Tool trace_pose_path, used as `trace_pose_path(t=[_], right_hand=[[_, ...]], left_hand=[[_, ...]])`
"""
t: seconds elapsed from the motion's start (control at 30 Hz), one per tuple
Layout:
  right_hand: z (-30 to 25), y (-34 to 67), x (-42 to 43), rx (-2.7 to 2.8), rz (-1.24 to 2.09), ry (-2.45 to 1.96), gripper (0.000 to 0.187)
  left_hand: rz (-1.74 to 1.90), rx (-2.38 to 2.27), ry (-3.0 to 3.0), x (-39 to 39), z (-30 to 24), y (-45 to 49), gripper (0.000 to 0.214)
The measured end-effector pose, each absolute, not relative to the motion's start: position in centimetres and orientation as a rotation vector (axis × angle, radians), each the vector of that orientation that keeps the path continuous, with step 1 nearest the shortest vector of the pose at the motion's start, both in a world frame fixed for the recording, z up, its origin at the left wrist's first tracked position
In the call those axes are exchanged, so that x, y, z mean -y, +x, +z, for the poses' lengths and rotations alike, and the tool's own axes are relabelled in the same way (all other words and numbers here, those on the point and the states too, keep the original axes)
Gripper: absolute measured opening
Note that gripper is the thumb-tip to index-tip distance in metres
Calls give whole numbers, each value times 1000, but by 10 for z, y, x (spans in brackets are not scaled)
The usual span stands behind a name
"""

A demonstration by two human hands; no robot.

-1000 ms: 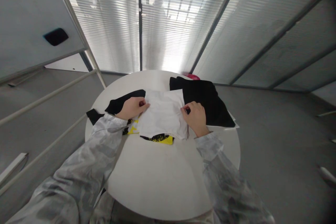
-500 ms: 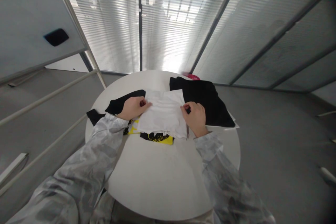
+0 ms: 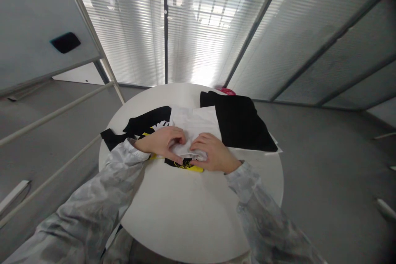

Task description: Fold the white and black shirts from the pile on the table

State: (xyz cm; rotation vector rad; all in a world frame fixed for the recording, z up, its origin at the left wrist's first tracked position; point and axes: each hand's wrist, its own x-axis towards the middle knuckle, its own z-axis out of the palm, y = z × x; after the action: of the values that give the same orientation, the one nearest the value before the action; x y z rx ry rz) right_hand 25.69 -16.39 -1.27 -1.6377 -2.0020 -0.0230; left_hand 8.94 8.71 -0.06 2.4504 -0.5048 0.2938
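Observation:
A folded white cloth (image 3: 198,119) lies mid-table, its near edge bunched up between my hands. My left hand (image 3: 165,141) curls over the cloth's near left part, thumb toward me. Facing it, my right hand (image 3: 213,152) is wrapped round the near right part, its thumb low by the edge. Under the cloth, a black-and-yellow printed fabric (image 3: 187,165) sticks out toward me. More black fabric (image 3: 151,117) with white and yellow print spreads to the left, partly behind my left hand.
A black folded garment (image 3: 244,121) lies on the right of the round white table (image 3: 192,218), with white layers showing beneath its edge. Something red (image 3: 228,91) shows at the far edge. A white-framed rack (image 3: 55,111) stands left; glass partitions with blinds (image 3: 198,29) rise behind.
Both hands have moved inward and toward me from the cloth's sides to its near edge. That edge is now gathered up, and more printed fabric shows at the left.

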Motion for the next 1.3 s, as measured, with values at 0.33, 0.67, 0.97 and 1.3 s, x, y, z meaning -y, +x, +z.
trace_pose_path(t=[0.33, 0.67, 0.97, 1.3], right_hand=[[-28, 273, 161, 1729, -62, -1699, 18], [-36, 274, 161, 1659, -160, -1761, 21], [-29, 273, 163, 1545, -278, -1786, 17], [-26, 273, 160, 1894, -51, -1740, 23]], left_hand=[[281, 440, 2200, -94, -14, 91, 26], [358, 149, 2240, -89, -12, 93, 54], [251, 286, 2230, -90, -3, 85, 34], [280, 387, 2424, -99, -4, 87, 32]])
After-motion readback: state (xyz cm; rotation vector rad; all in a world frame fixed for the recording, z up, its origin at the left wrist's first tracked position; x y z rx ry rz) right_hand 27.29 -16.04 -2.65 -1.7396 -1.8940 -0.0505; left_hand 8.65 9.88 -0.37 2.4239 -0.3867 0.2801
